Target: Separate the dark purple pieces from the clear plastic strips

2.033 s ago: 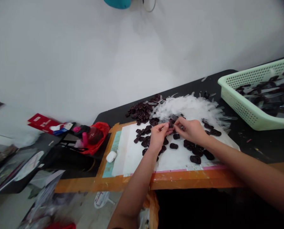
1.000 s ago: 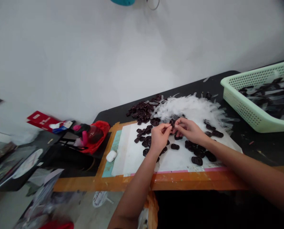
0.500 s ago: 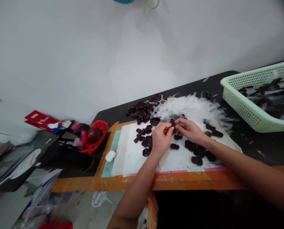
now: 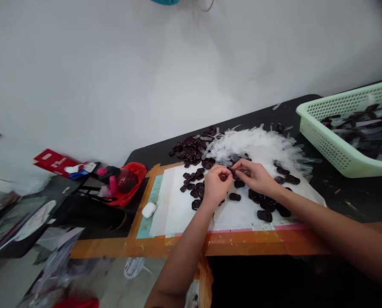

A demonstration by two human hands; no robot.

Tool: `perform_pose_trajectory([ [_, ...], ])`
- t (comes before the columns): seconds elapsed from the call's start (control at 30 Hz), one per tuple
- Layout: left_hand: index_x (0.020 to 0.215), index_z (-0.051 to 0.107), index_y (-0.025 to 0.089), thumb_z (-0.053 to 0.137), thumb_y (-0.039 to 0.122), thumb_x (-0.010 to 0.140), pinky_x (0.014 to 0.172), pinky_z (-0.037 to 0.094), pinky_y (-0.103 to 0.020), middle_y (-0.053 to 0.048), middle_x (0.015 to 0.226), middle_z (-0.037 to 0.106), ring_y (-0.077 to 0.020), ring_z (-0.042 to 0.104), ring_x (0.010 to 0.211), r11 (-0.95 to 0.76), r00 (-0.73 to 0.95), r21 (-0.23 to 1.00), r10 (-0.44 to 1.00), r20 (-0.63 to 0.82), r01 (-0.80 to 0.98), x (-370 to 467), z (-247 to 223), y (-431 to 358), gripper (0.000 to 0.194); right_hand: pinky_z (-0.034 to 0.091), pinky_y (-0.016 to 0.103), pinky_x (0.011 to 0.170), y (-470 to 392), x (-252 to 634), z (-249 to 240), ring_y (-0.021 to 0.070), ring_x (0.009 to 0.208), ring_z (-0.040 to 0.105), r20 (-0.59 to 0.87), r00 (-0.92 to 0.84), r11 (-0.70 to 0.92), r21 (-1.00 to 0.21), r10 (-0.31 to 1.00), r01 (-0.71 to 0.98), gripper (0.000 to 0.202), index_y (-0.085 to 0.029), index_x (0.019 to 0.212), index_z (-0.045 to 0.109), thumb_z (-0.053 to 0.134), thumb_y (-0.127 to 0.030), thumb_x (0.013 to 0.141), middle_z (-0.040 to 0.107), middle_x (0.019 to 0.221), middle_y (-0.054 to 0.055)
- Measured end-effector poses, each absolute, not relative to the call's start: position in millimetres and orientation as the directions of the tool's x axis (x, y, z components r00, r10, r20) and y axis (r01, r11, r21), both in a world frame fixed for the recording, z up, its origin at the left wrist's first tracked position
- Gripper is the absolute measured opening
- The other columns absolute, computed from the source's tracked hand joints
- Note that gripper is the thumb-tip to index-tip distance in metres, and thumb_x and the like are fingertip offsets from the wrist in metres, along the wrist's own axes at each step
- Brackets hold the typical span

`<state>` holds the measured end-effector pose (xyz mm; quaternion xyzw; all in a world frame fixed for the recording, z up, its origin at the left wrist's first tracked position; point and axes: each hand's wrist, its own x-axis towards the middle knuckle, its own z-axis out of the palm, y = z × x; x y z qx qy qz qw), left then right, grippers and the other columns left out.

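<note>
My left hand [image 4: 215, 185] and my right hand [image 4: 255, 176] meet fingertip to fingertip over a white sheet [image 4: 178, 205]. Between the fingertips they pinch one small dark oval piece [image 4: 232, 170]. Several more dark pieces [image 4: 265, 208] lie scattered on the sheet under and around both hands. A denser heap of dark pieces [image 4: 191, 149] sits behind them. A pile of clear plastic strips [image 4: 258, 144] spreads out just beyond the fingers.
A pale green basket [image 4: 322, 137] with dark pieces stands at the right on the black table [image 4: 360, 192]. A small white case [image 4: 148, 209] lies left of the sheet. A red bag [image 4: 130, 184] and clutter sit further left. Orange tape [image 4: 242, 244] edges the front.
Both hands stay together over the sheet, fingers shifting slightly on the small piece. The view has drifted a little.
</note>
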<state>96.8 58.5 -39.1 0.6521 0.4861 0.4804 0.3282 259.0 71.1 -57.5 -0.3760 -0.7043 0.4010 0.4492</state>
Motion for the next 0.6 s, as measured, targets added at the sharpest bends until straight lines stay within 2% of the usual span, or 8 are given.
perform_pose_trajectory([
  [0.07,0.068,0.065,0.018,0.063,0.013,0.069,0.063,0.043,-0.023,-0.003,0.082,0.061,-0.0117,0.054,0.069,-0.357,0.07,0.854,0.931,0.358,0.379,98.1,-39.4,57.0,0.006,0.052,0.029,0.068,68.8,259.2,-54.4,0.0191,0.08,0.065,0.333,-0.334,0.403,-0.9,0.882,0.168,0.033,-0.021,0.118,0.052,0.055,-0.029,0.086,0.07,0.092,0.005],
  [0.13,0.069,0.064,0.019,0.063,0.013,0.07,0.066,0.043,-0.024,-0.002,0.079,0.061,-0.0123,0.054,0.07,-0.373,0.059,0.829,0.921,0.385,0.416,99.6,-40.0,55.6,0.006,0.051,0.028,0.065,68.0,258.9,-52.1,0.0185,0.078,0.065,0.343,-0.352,0.427,-0.883,0.871,0.196,0.037,-0.022,0.122,0.052,0.055,-0.03,0.086,0.07,0.091,0.004],
  [0.27,0.076,0.061,0.019,0.062,0.016,0.074,0.064,0.041,-0.023,-0.001,0.076,0.06,-0.0116,0.053,0.066,-0.299,-0.041,0.87,0.939,0.342,0.392,101.7,-40.9,53.7,0.004,0.048,0.027,0.06,71.6,258.1,-51.6,0.0165,0.071,0.062,0.347,-0.33,0.433,-0.869,0.878,0.24,0.019,-0.02,0.097,0.065,0.053,-0.031,0.086,0.069,0.085,0.004],
  [0.33,0.084,0.059,0.02,0.061,0.022,0.077,0.063,0.04,-0.022,-0.001,0.081,0.061,-0.0101,0.052,0.065,-0.26,-0.05,0.919,0.957,0.287,0.298,102.7,-40.2,53.4,0.007,0.049,0.027,0.063,74.7,258.3,-52.4,0.0162,0.072,0.061,0.326,-0.32,0.389,-0.908,0.89,0.157,0.018,-0.019,0.091,0.065,0.056,-0.034,0.085,0.067,0.082,0.004],
  [0.43,0.095,0.055,0.021,0.066,0.031,0.078,0.067,0.043,-0.022,-0.001,0.091,0.062,-0.0095,0.055,0.071,-0.199,-0.006,0.979,0.98,0.2,0.037,104.4,-39.0,55.2,0.023,0.05,0.029,0.071,78.4,259.3,-53.6,0.0165,0.078,0.061,0.289,-0.262,0.294,-0.956,0.921,-0.022,0.022,-0.019,0.084,0.066,0.065,-0.04,0.079,0.066,0.087,0.005],
  [0.53,0.091,0.055,0.019,0.073,0.035,0.071,0.068,0.043,-0.022,0.0,0.086,0.061,-0.0103,0.057,0.075,-0.028,0.109,0.979,0.993,0.051,-0.201,105.6,-40.1,59.8,0.031,0.051,0.03,0.074,79.4,259.0,-54.5,0.0158,0.081,0.061,0.197,-0.195,0.155,-0.965,0.961,-0.211,0.023,-0.021,0.081,0.068,0.073,-0.041,0.072,0.067,0.09,0.004],
  [0.6,0.085,0.054,0.018,0.076,0.036,0.067,0.065,0.042,-0.022,0.002,0.078,0.06,-0.0095,0.055,0.071,0.069,0.173,0.952,0.985,-0.018,-0.298,106.4,-41.9,62.7,0.033,0.05,0.029,0.072,78.8,257.6,-54.7,0.0143,0.075,0.06,0.106,-0.215,0.036,-0.95,0.971,-0.309,0.022,-0.022,0.081,0.069,0.076,-0.04,0.069,0.067,0.083,0.002],
])
